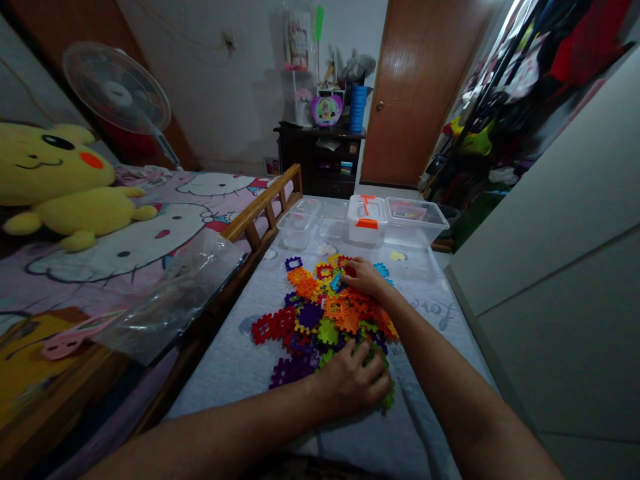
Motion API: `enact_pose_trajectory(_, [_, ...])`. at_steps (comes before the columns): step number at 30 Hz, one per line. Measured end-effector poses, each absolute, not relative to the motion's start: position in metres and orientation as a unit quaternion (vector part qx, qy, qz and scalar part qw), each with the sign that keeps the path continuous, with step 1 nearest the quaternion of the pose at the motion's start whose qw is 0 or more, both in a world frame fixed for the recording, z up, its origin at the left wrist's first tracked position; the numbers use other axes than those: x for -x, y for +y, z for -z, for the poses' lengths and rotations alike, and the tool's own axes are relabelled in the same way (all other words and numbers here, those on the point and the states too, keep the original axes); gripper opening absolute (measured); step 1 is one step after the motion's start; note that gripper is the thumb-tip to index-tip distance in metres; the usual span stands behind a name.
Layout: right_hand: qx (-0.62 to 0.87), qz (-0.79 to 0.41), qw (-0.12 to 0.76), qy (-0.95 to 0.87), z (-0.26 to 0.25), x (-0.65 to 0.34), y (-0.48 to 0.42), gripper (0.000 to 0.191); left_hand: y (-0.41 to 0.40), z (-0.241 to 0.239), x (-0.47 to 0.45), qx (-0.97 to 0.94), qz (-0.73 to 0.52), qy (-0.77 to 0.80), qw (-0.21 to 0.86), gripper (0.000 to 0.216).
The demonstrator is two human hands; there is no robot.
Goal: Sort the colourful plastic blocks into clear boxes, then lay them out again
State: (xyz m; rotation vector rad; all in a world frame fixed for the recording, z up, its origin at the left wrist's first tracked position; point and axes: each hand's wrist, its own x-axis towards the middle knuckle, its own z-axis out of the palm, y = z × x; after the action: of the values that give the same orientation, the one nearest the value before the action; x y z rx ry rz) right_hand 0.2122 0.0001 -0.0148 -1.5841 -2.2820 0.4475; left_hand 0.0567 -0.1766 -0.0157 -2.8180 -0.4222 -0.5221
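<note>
A colourful pile of flat, notched plastic building pieces [311, 313] lies on the pale blue cloth. My left hand [353, 380] is at the near right of the pile, its fingers curled down over green pieces [389, 397]; its fingertips are partly hidden. Farther back, my right hand [367, 277] reaches into the far side, with its fingers bent together around a red piece [351, 269]. Orange pieces [336, 308] spread between the two hands. Purple pieces [293, 371] and red pieces [273, 325] lie to the left.
Clear plastic boxes [295, 230] and a white-lidded box with orange clips [367, 212] stand behind the pile. A wooden bed rail [265, 207] runs along the left, beside a plastic bag [175, 293] and a yellow plush toy [75, 207]. A white cabinet [560, 280] borders the right.
</note>
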Motion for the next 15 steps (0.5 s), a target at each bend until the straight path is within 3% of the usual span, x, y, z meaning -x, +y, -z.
enact_pose_trajectory(6, [0.519,-0.179,0.212,-0.809,0.012,-0.233,-0.028,0.018,-0.164,-0.001,-0.048,0.967,0.18,-0.175,0.038,0.02])
enact_pose_trajectory(15, [0.548,-0.209,0.279,-0.76,0.014,-0.244,-0.061,0.028,-0.102,-0.032,-0.038,0.851,0.232,-0.419,-0.214,0.033])
